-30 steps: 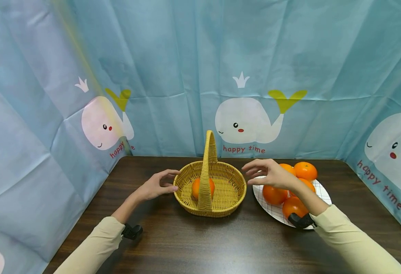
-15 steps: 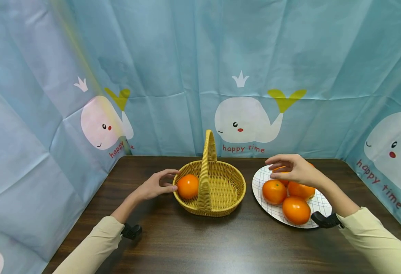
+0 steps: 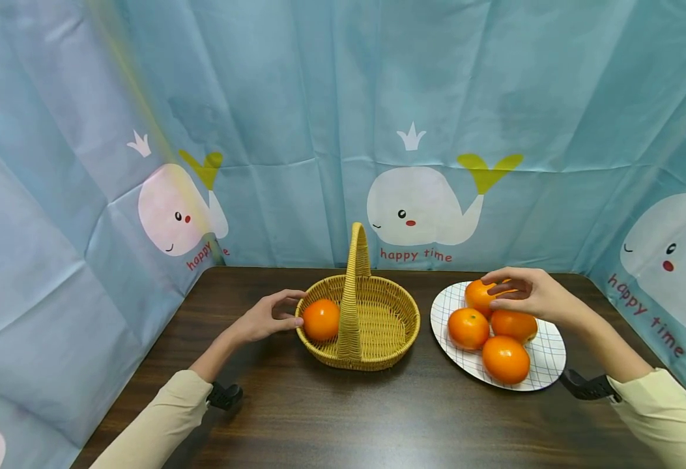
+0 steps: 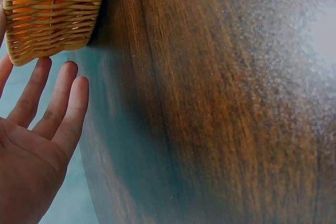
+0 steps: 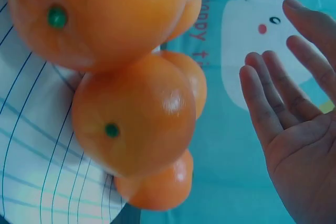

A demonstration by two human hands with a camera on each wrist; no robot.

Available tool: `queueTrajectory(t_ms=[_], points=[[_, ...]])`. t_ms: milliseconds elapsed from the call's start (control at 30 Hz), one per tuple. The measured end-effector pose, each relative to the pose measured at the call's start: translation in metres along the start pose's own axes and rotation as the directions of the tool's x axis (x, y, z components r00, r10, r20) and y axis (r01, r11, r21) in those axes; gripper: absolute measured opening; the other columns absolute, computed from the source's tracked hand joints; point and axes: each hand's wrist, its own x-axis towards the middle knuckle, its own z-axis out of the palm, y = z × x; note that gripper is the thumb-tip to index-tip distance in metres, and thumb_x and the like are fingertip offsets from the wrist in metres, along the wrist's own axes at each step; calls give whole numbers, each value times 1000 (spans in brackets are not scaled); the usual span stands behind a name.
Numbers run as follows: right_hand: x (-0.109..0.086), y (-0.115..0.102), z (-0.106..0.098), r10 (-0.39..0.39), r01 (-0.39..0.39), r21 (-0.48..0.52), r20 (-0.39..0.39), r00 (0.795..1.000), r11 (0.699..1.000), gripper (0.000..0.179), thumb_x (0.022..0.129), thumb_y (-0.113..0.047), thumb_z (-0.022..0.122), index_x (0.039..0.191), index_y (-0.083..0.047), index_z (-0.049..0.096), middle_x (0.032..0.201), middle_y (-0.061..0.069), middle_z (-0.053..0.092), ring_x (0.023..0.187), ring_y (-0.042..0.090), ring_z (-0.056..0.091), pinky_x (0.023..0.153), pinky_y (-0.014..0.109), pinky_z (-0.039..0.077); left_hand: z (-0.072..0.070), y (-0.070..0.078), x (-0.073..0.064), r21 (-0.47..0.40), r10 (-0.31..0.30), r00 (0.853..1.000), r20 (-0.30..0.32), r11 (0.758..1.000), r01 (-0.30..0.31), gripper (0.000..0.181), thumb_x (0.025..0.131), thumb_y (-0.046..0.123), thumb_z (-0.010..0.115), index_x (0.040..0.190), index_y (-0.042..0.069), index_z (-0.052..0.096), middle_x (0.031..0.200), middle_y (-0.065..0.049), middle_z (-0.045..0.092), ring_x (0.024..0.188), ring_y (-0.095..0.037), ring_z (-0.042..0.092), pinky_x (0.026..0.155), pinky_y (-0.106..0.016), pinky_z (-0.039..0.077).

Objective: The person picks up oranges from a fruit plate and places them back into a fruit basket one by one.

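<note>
A yellow wicker basket (image 3: 380, 322) with a tall arched handle stands mid-table. One orange (image 3: 321, 319) lies inside it, left of the handle. At the basket's left rim rests my left hand (image 3: 264, 318), fingers loosely bent. In the left wrist view its fingers (image 4: 37, 85) are fairly straight and meet the wicker side (image 4: 58, 19). Several oranges (image 3: 505, 359) sit on a white checked plate (image 3: 548, 358) to the right. My right hand (image 3: 533, 296) hovers over the plate's back right, relaxed, holding nothing. The right wrist view has that hand (image 5: 299, 124) apart from the oranges (image 5: 134, 114).
Dark wooden table (image 3: 343, 417) extends in front of the basket and plate. A light blue curtain (image 3: 296, 130) printed with whales hangs behind and at both sides. Each wrist wears a black strap, such as the left strap (image 3: 225, 395).
The orange in the basket has rolled left against the basket's left side. My right hand has moved right from beside the basket to above the plate. The left hand has stayed put.
</note>
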Motion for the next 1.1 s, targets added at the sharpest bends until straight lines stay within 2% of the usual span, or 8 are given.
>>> queueTrajectory(t_ms=[200, 400, 667, 800, 1000, 1100], points=[[-17, 7, -9, 16, -16, -29, -11, 1000, 999, 42, 92, 2, 74, 132, 3, 61, 126, 23, 62, 107, 30, 68, 82, 29, 57, 1, 1, -1, 9, -2, 1000, 3, 1000, 2, 57, 99, 16, 70, 149, 3, 46, 141, -27, 49, 114, -46, 61, 87, -37, 57], [-32, 15, -16, -2, 1, -26, -19, 1000, 1000, 44, 91, 7, 73, 132, 4, 60, 126, 3, 66, 105, 25, 69, 81, 29, 58, 1, 1, 0, 25, 9, 1000, 3, 1000, -9, 57, 99, 15, 70, 149, 2, 45, 141, -26, 49, 115, -45, 61, 86, -36, 57], [-51, 20, -22, 8, -10, -51, -53, 999, 999, 43, 90, 9, 72, 131, 2, 61, 124, -7, 66, 105, 20, 69, 79, 27, 58, 0, -1, 0, 25, 12, 1000, 2, 1000, -12, 56, 99, 15, 69, 149, 4, 46, 143, -24, 48, 117, -46, 59, 85, -35, 57], [-59, 23, -24, 12, -15, -40, -61, 998, 999, 44, 89, 12, 71, 131, 6, 59, 124, -7, 66, 106, 18, 68, 79, 26, 57, 0, -1, 0, 28, 18, 1000, 1, 999, -18, 56, 99, 15, 70, 149, 5, 47, 145, -23, 47, 120, -46, 56, 86, -35, 57], [-68, 25, -21, 7, -7, 0, -44, 999, 1000, 46, 90, 14, 69, 133, 12, 54, 127, 4, 66, 109, 17, 67, 80, 27, 58, 0, 0, 0, 43, 21, 1000, -6, 999, -21, 56, 98, 15, 71, 148, 5, 48, 147, -20, 47, 126, -42, 53, 87, -34, 56], [-72, 26, -19, 8, -8, -4, -53, 999, 1000, 46, 90, 14, 69, 132, 15, 52, 127, 1, 65, 109, 16, 67, 79, 27, 58, -1, -1, 0, 40, 15, 1000, -7, 999, -15, 56, 98, 15, 71, 148, 5, 48, 147, -20, 47, 124, -42, 54, 86, -34, 57]])
